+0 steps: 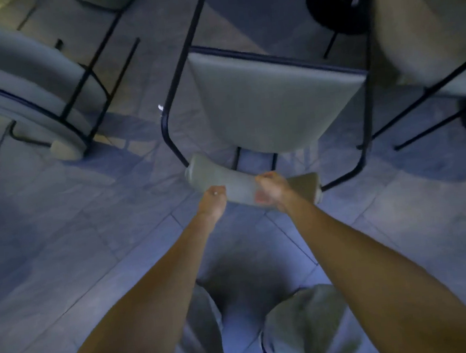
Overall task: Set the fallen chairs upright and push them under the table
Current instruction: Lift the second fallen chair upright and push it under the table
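Left hand (214,199) and right hand (270,191) each grip the backrest (235,180) of the chair (275,101), fingers curled round it. The chair looks upright just ahead of them. Pushing in seems due, calling for a straight shove toward the dark base (334,4) beyond.

One wide-angle camera on the person's head is looking steeply down and slightly forward. It is sitting close above the outstretched arms, catching the left hand (214,196) and right hand (270,191) mid-frame at the chair (273,101), with the tiled floor (88,218) filling the edges, which are bending and blurring.
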The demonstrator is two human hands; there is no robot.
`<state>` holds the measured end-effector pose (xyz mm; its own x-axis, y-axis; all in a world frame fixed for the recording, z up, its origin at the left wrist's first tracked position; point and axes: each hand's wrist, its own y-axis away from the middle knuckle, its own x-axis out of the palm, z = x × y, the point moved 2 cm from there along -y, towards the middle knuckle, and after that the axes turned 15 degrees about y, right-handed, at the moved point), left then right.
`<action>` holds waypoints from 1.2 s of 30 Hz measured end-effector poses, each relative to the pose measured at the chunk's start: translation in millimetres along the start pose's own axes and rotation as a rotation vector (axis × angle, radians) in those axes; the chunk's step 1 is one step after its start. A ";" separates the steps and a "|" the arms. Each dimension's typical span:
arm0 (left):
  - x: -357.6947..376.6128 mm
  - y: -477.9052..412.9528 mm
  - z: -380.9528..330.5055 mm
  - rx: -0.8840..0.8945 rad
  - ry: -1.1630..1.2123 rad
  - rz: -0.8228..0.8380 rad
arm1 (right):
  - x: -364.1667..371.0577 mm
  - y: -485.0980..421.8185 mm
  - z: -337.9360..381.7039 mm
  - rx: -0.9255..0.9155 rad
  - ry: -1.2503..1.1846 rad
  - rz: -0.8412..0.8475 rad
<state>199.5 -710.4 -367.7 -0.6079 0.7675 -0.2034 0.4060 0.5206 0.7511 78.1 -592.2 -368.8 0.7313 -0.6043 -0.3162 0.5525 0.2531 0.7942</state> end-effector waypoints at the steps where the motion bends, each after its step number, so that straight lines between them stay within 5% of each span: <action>1: 0.8 -24.8 15.6 -0.014 0.039 -0.020 | 14.7 -21.1 -9.1 0.004 -0.041 0.025; 15: 89.0 -243.0 172.0 -0.327 0.455 0.050 | 97.9 -243.9 -156.5 0.204 -0.630 0.140; 25: 86.0 -287.4 205.8 -0.229 0.915 -0.037 | 114.6 -280.5 -193.3 0.281 -0.798 0.026; 36: 98.7 -308.0 210.2 -0.172 1.081 0.014 | 125.3 -300.2 -212.5 0.166 -0.989 -0.150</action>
<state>157.9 -716.4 -751.1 -0.9158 -0.0047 0.4017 0.3682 0.3903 0.8439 88.8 -583.3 -757.1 -0.0420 -0.9948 0.0929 0.4938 0.0602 0.8675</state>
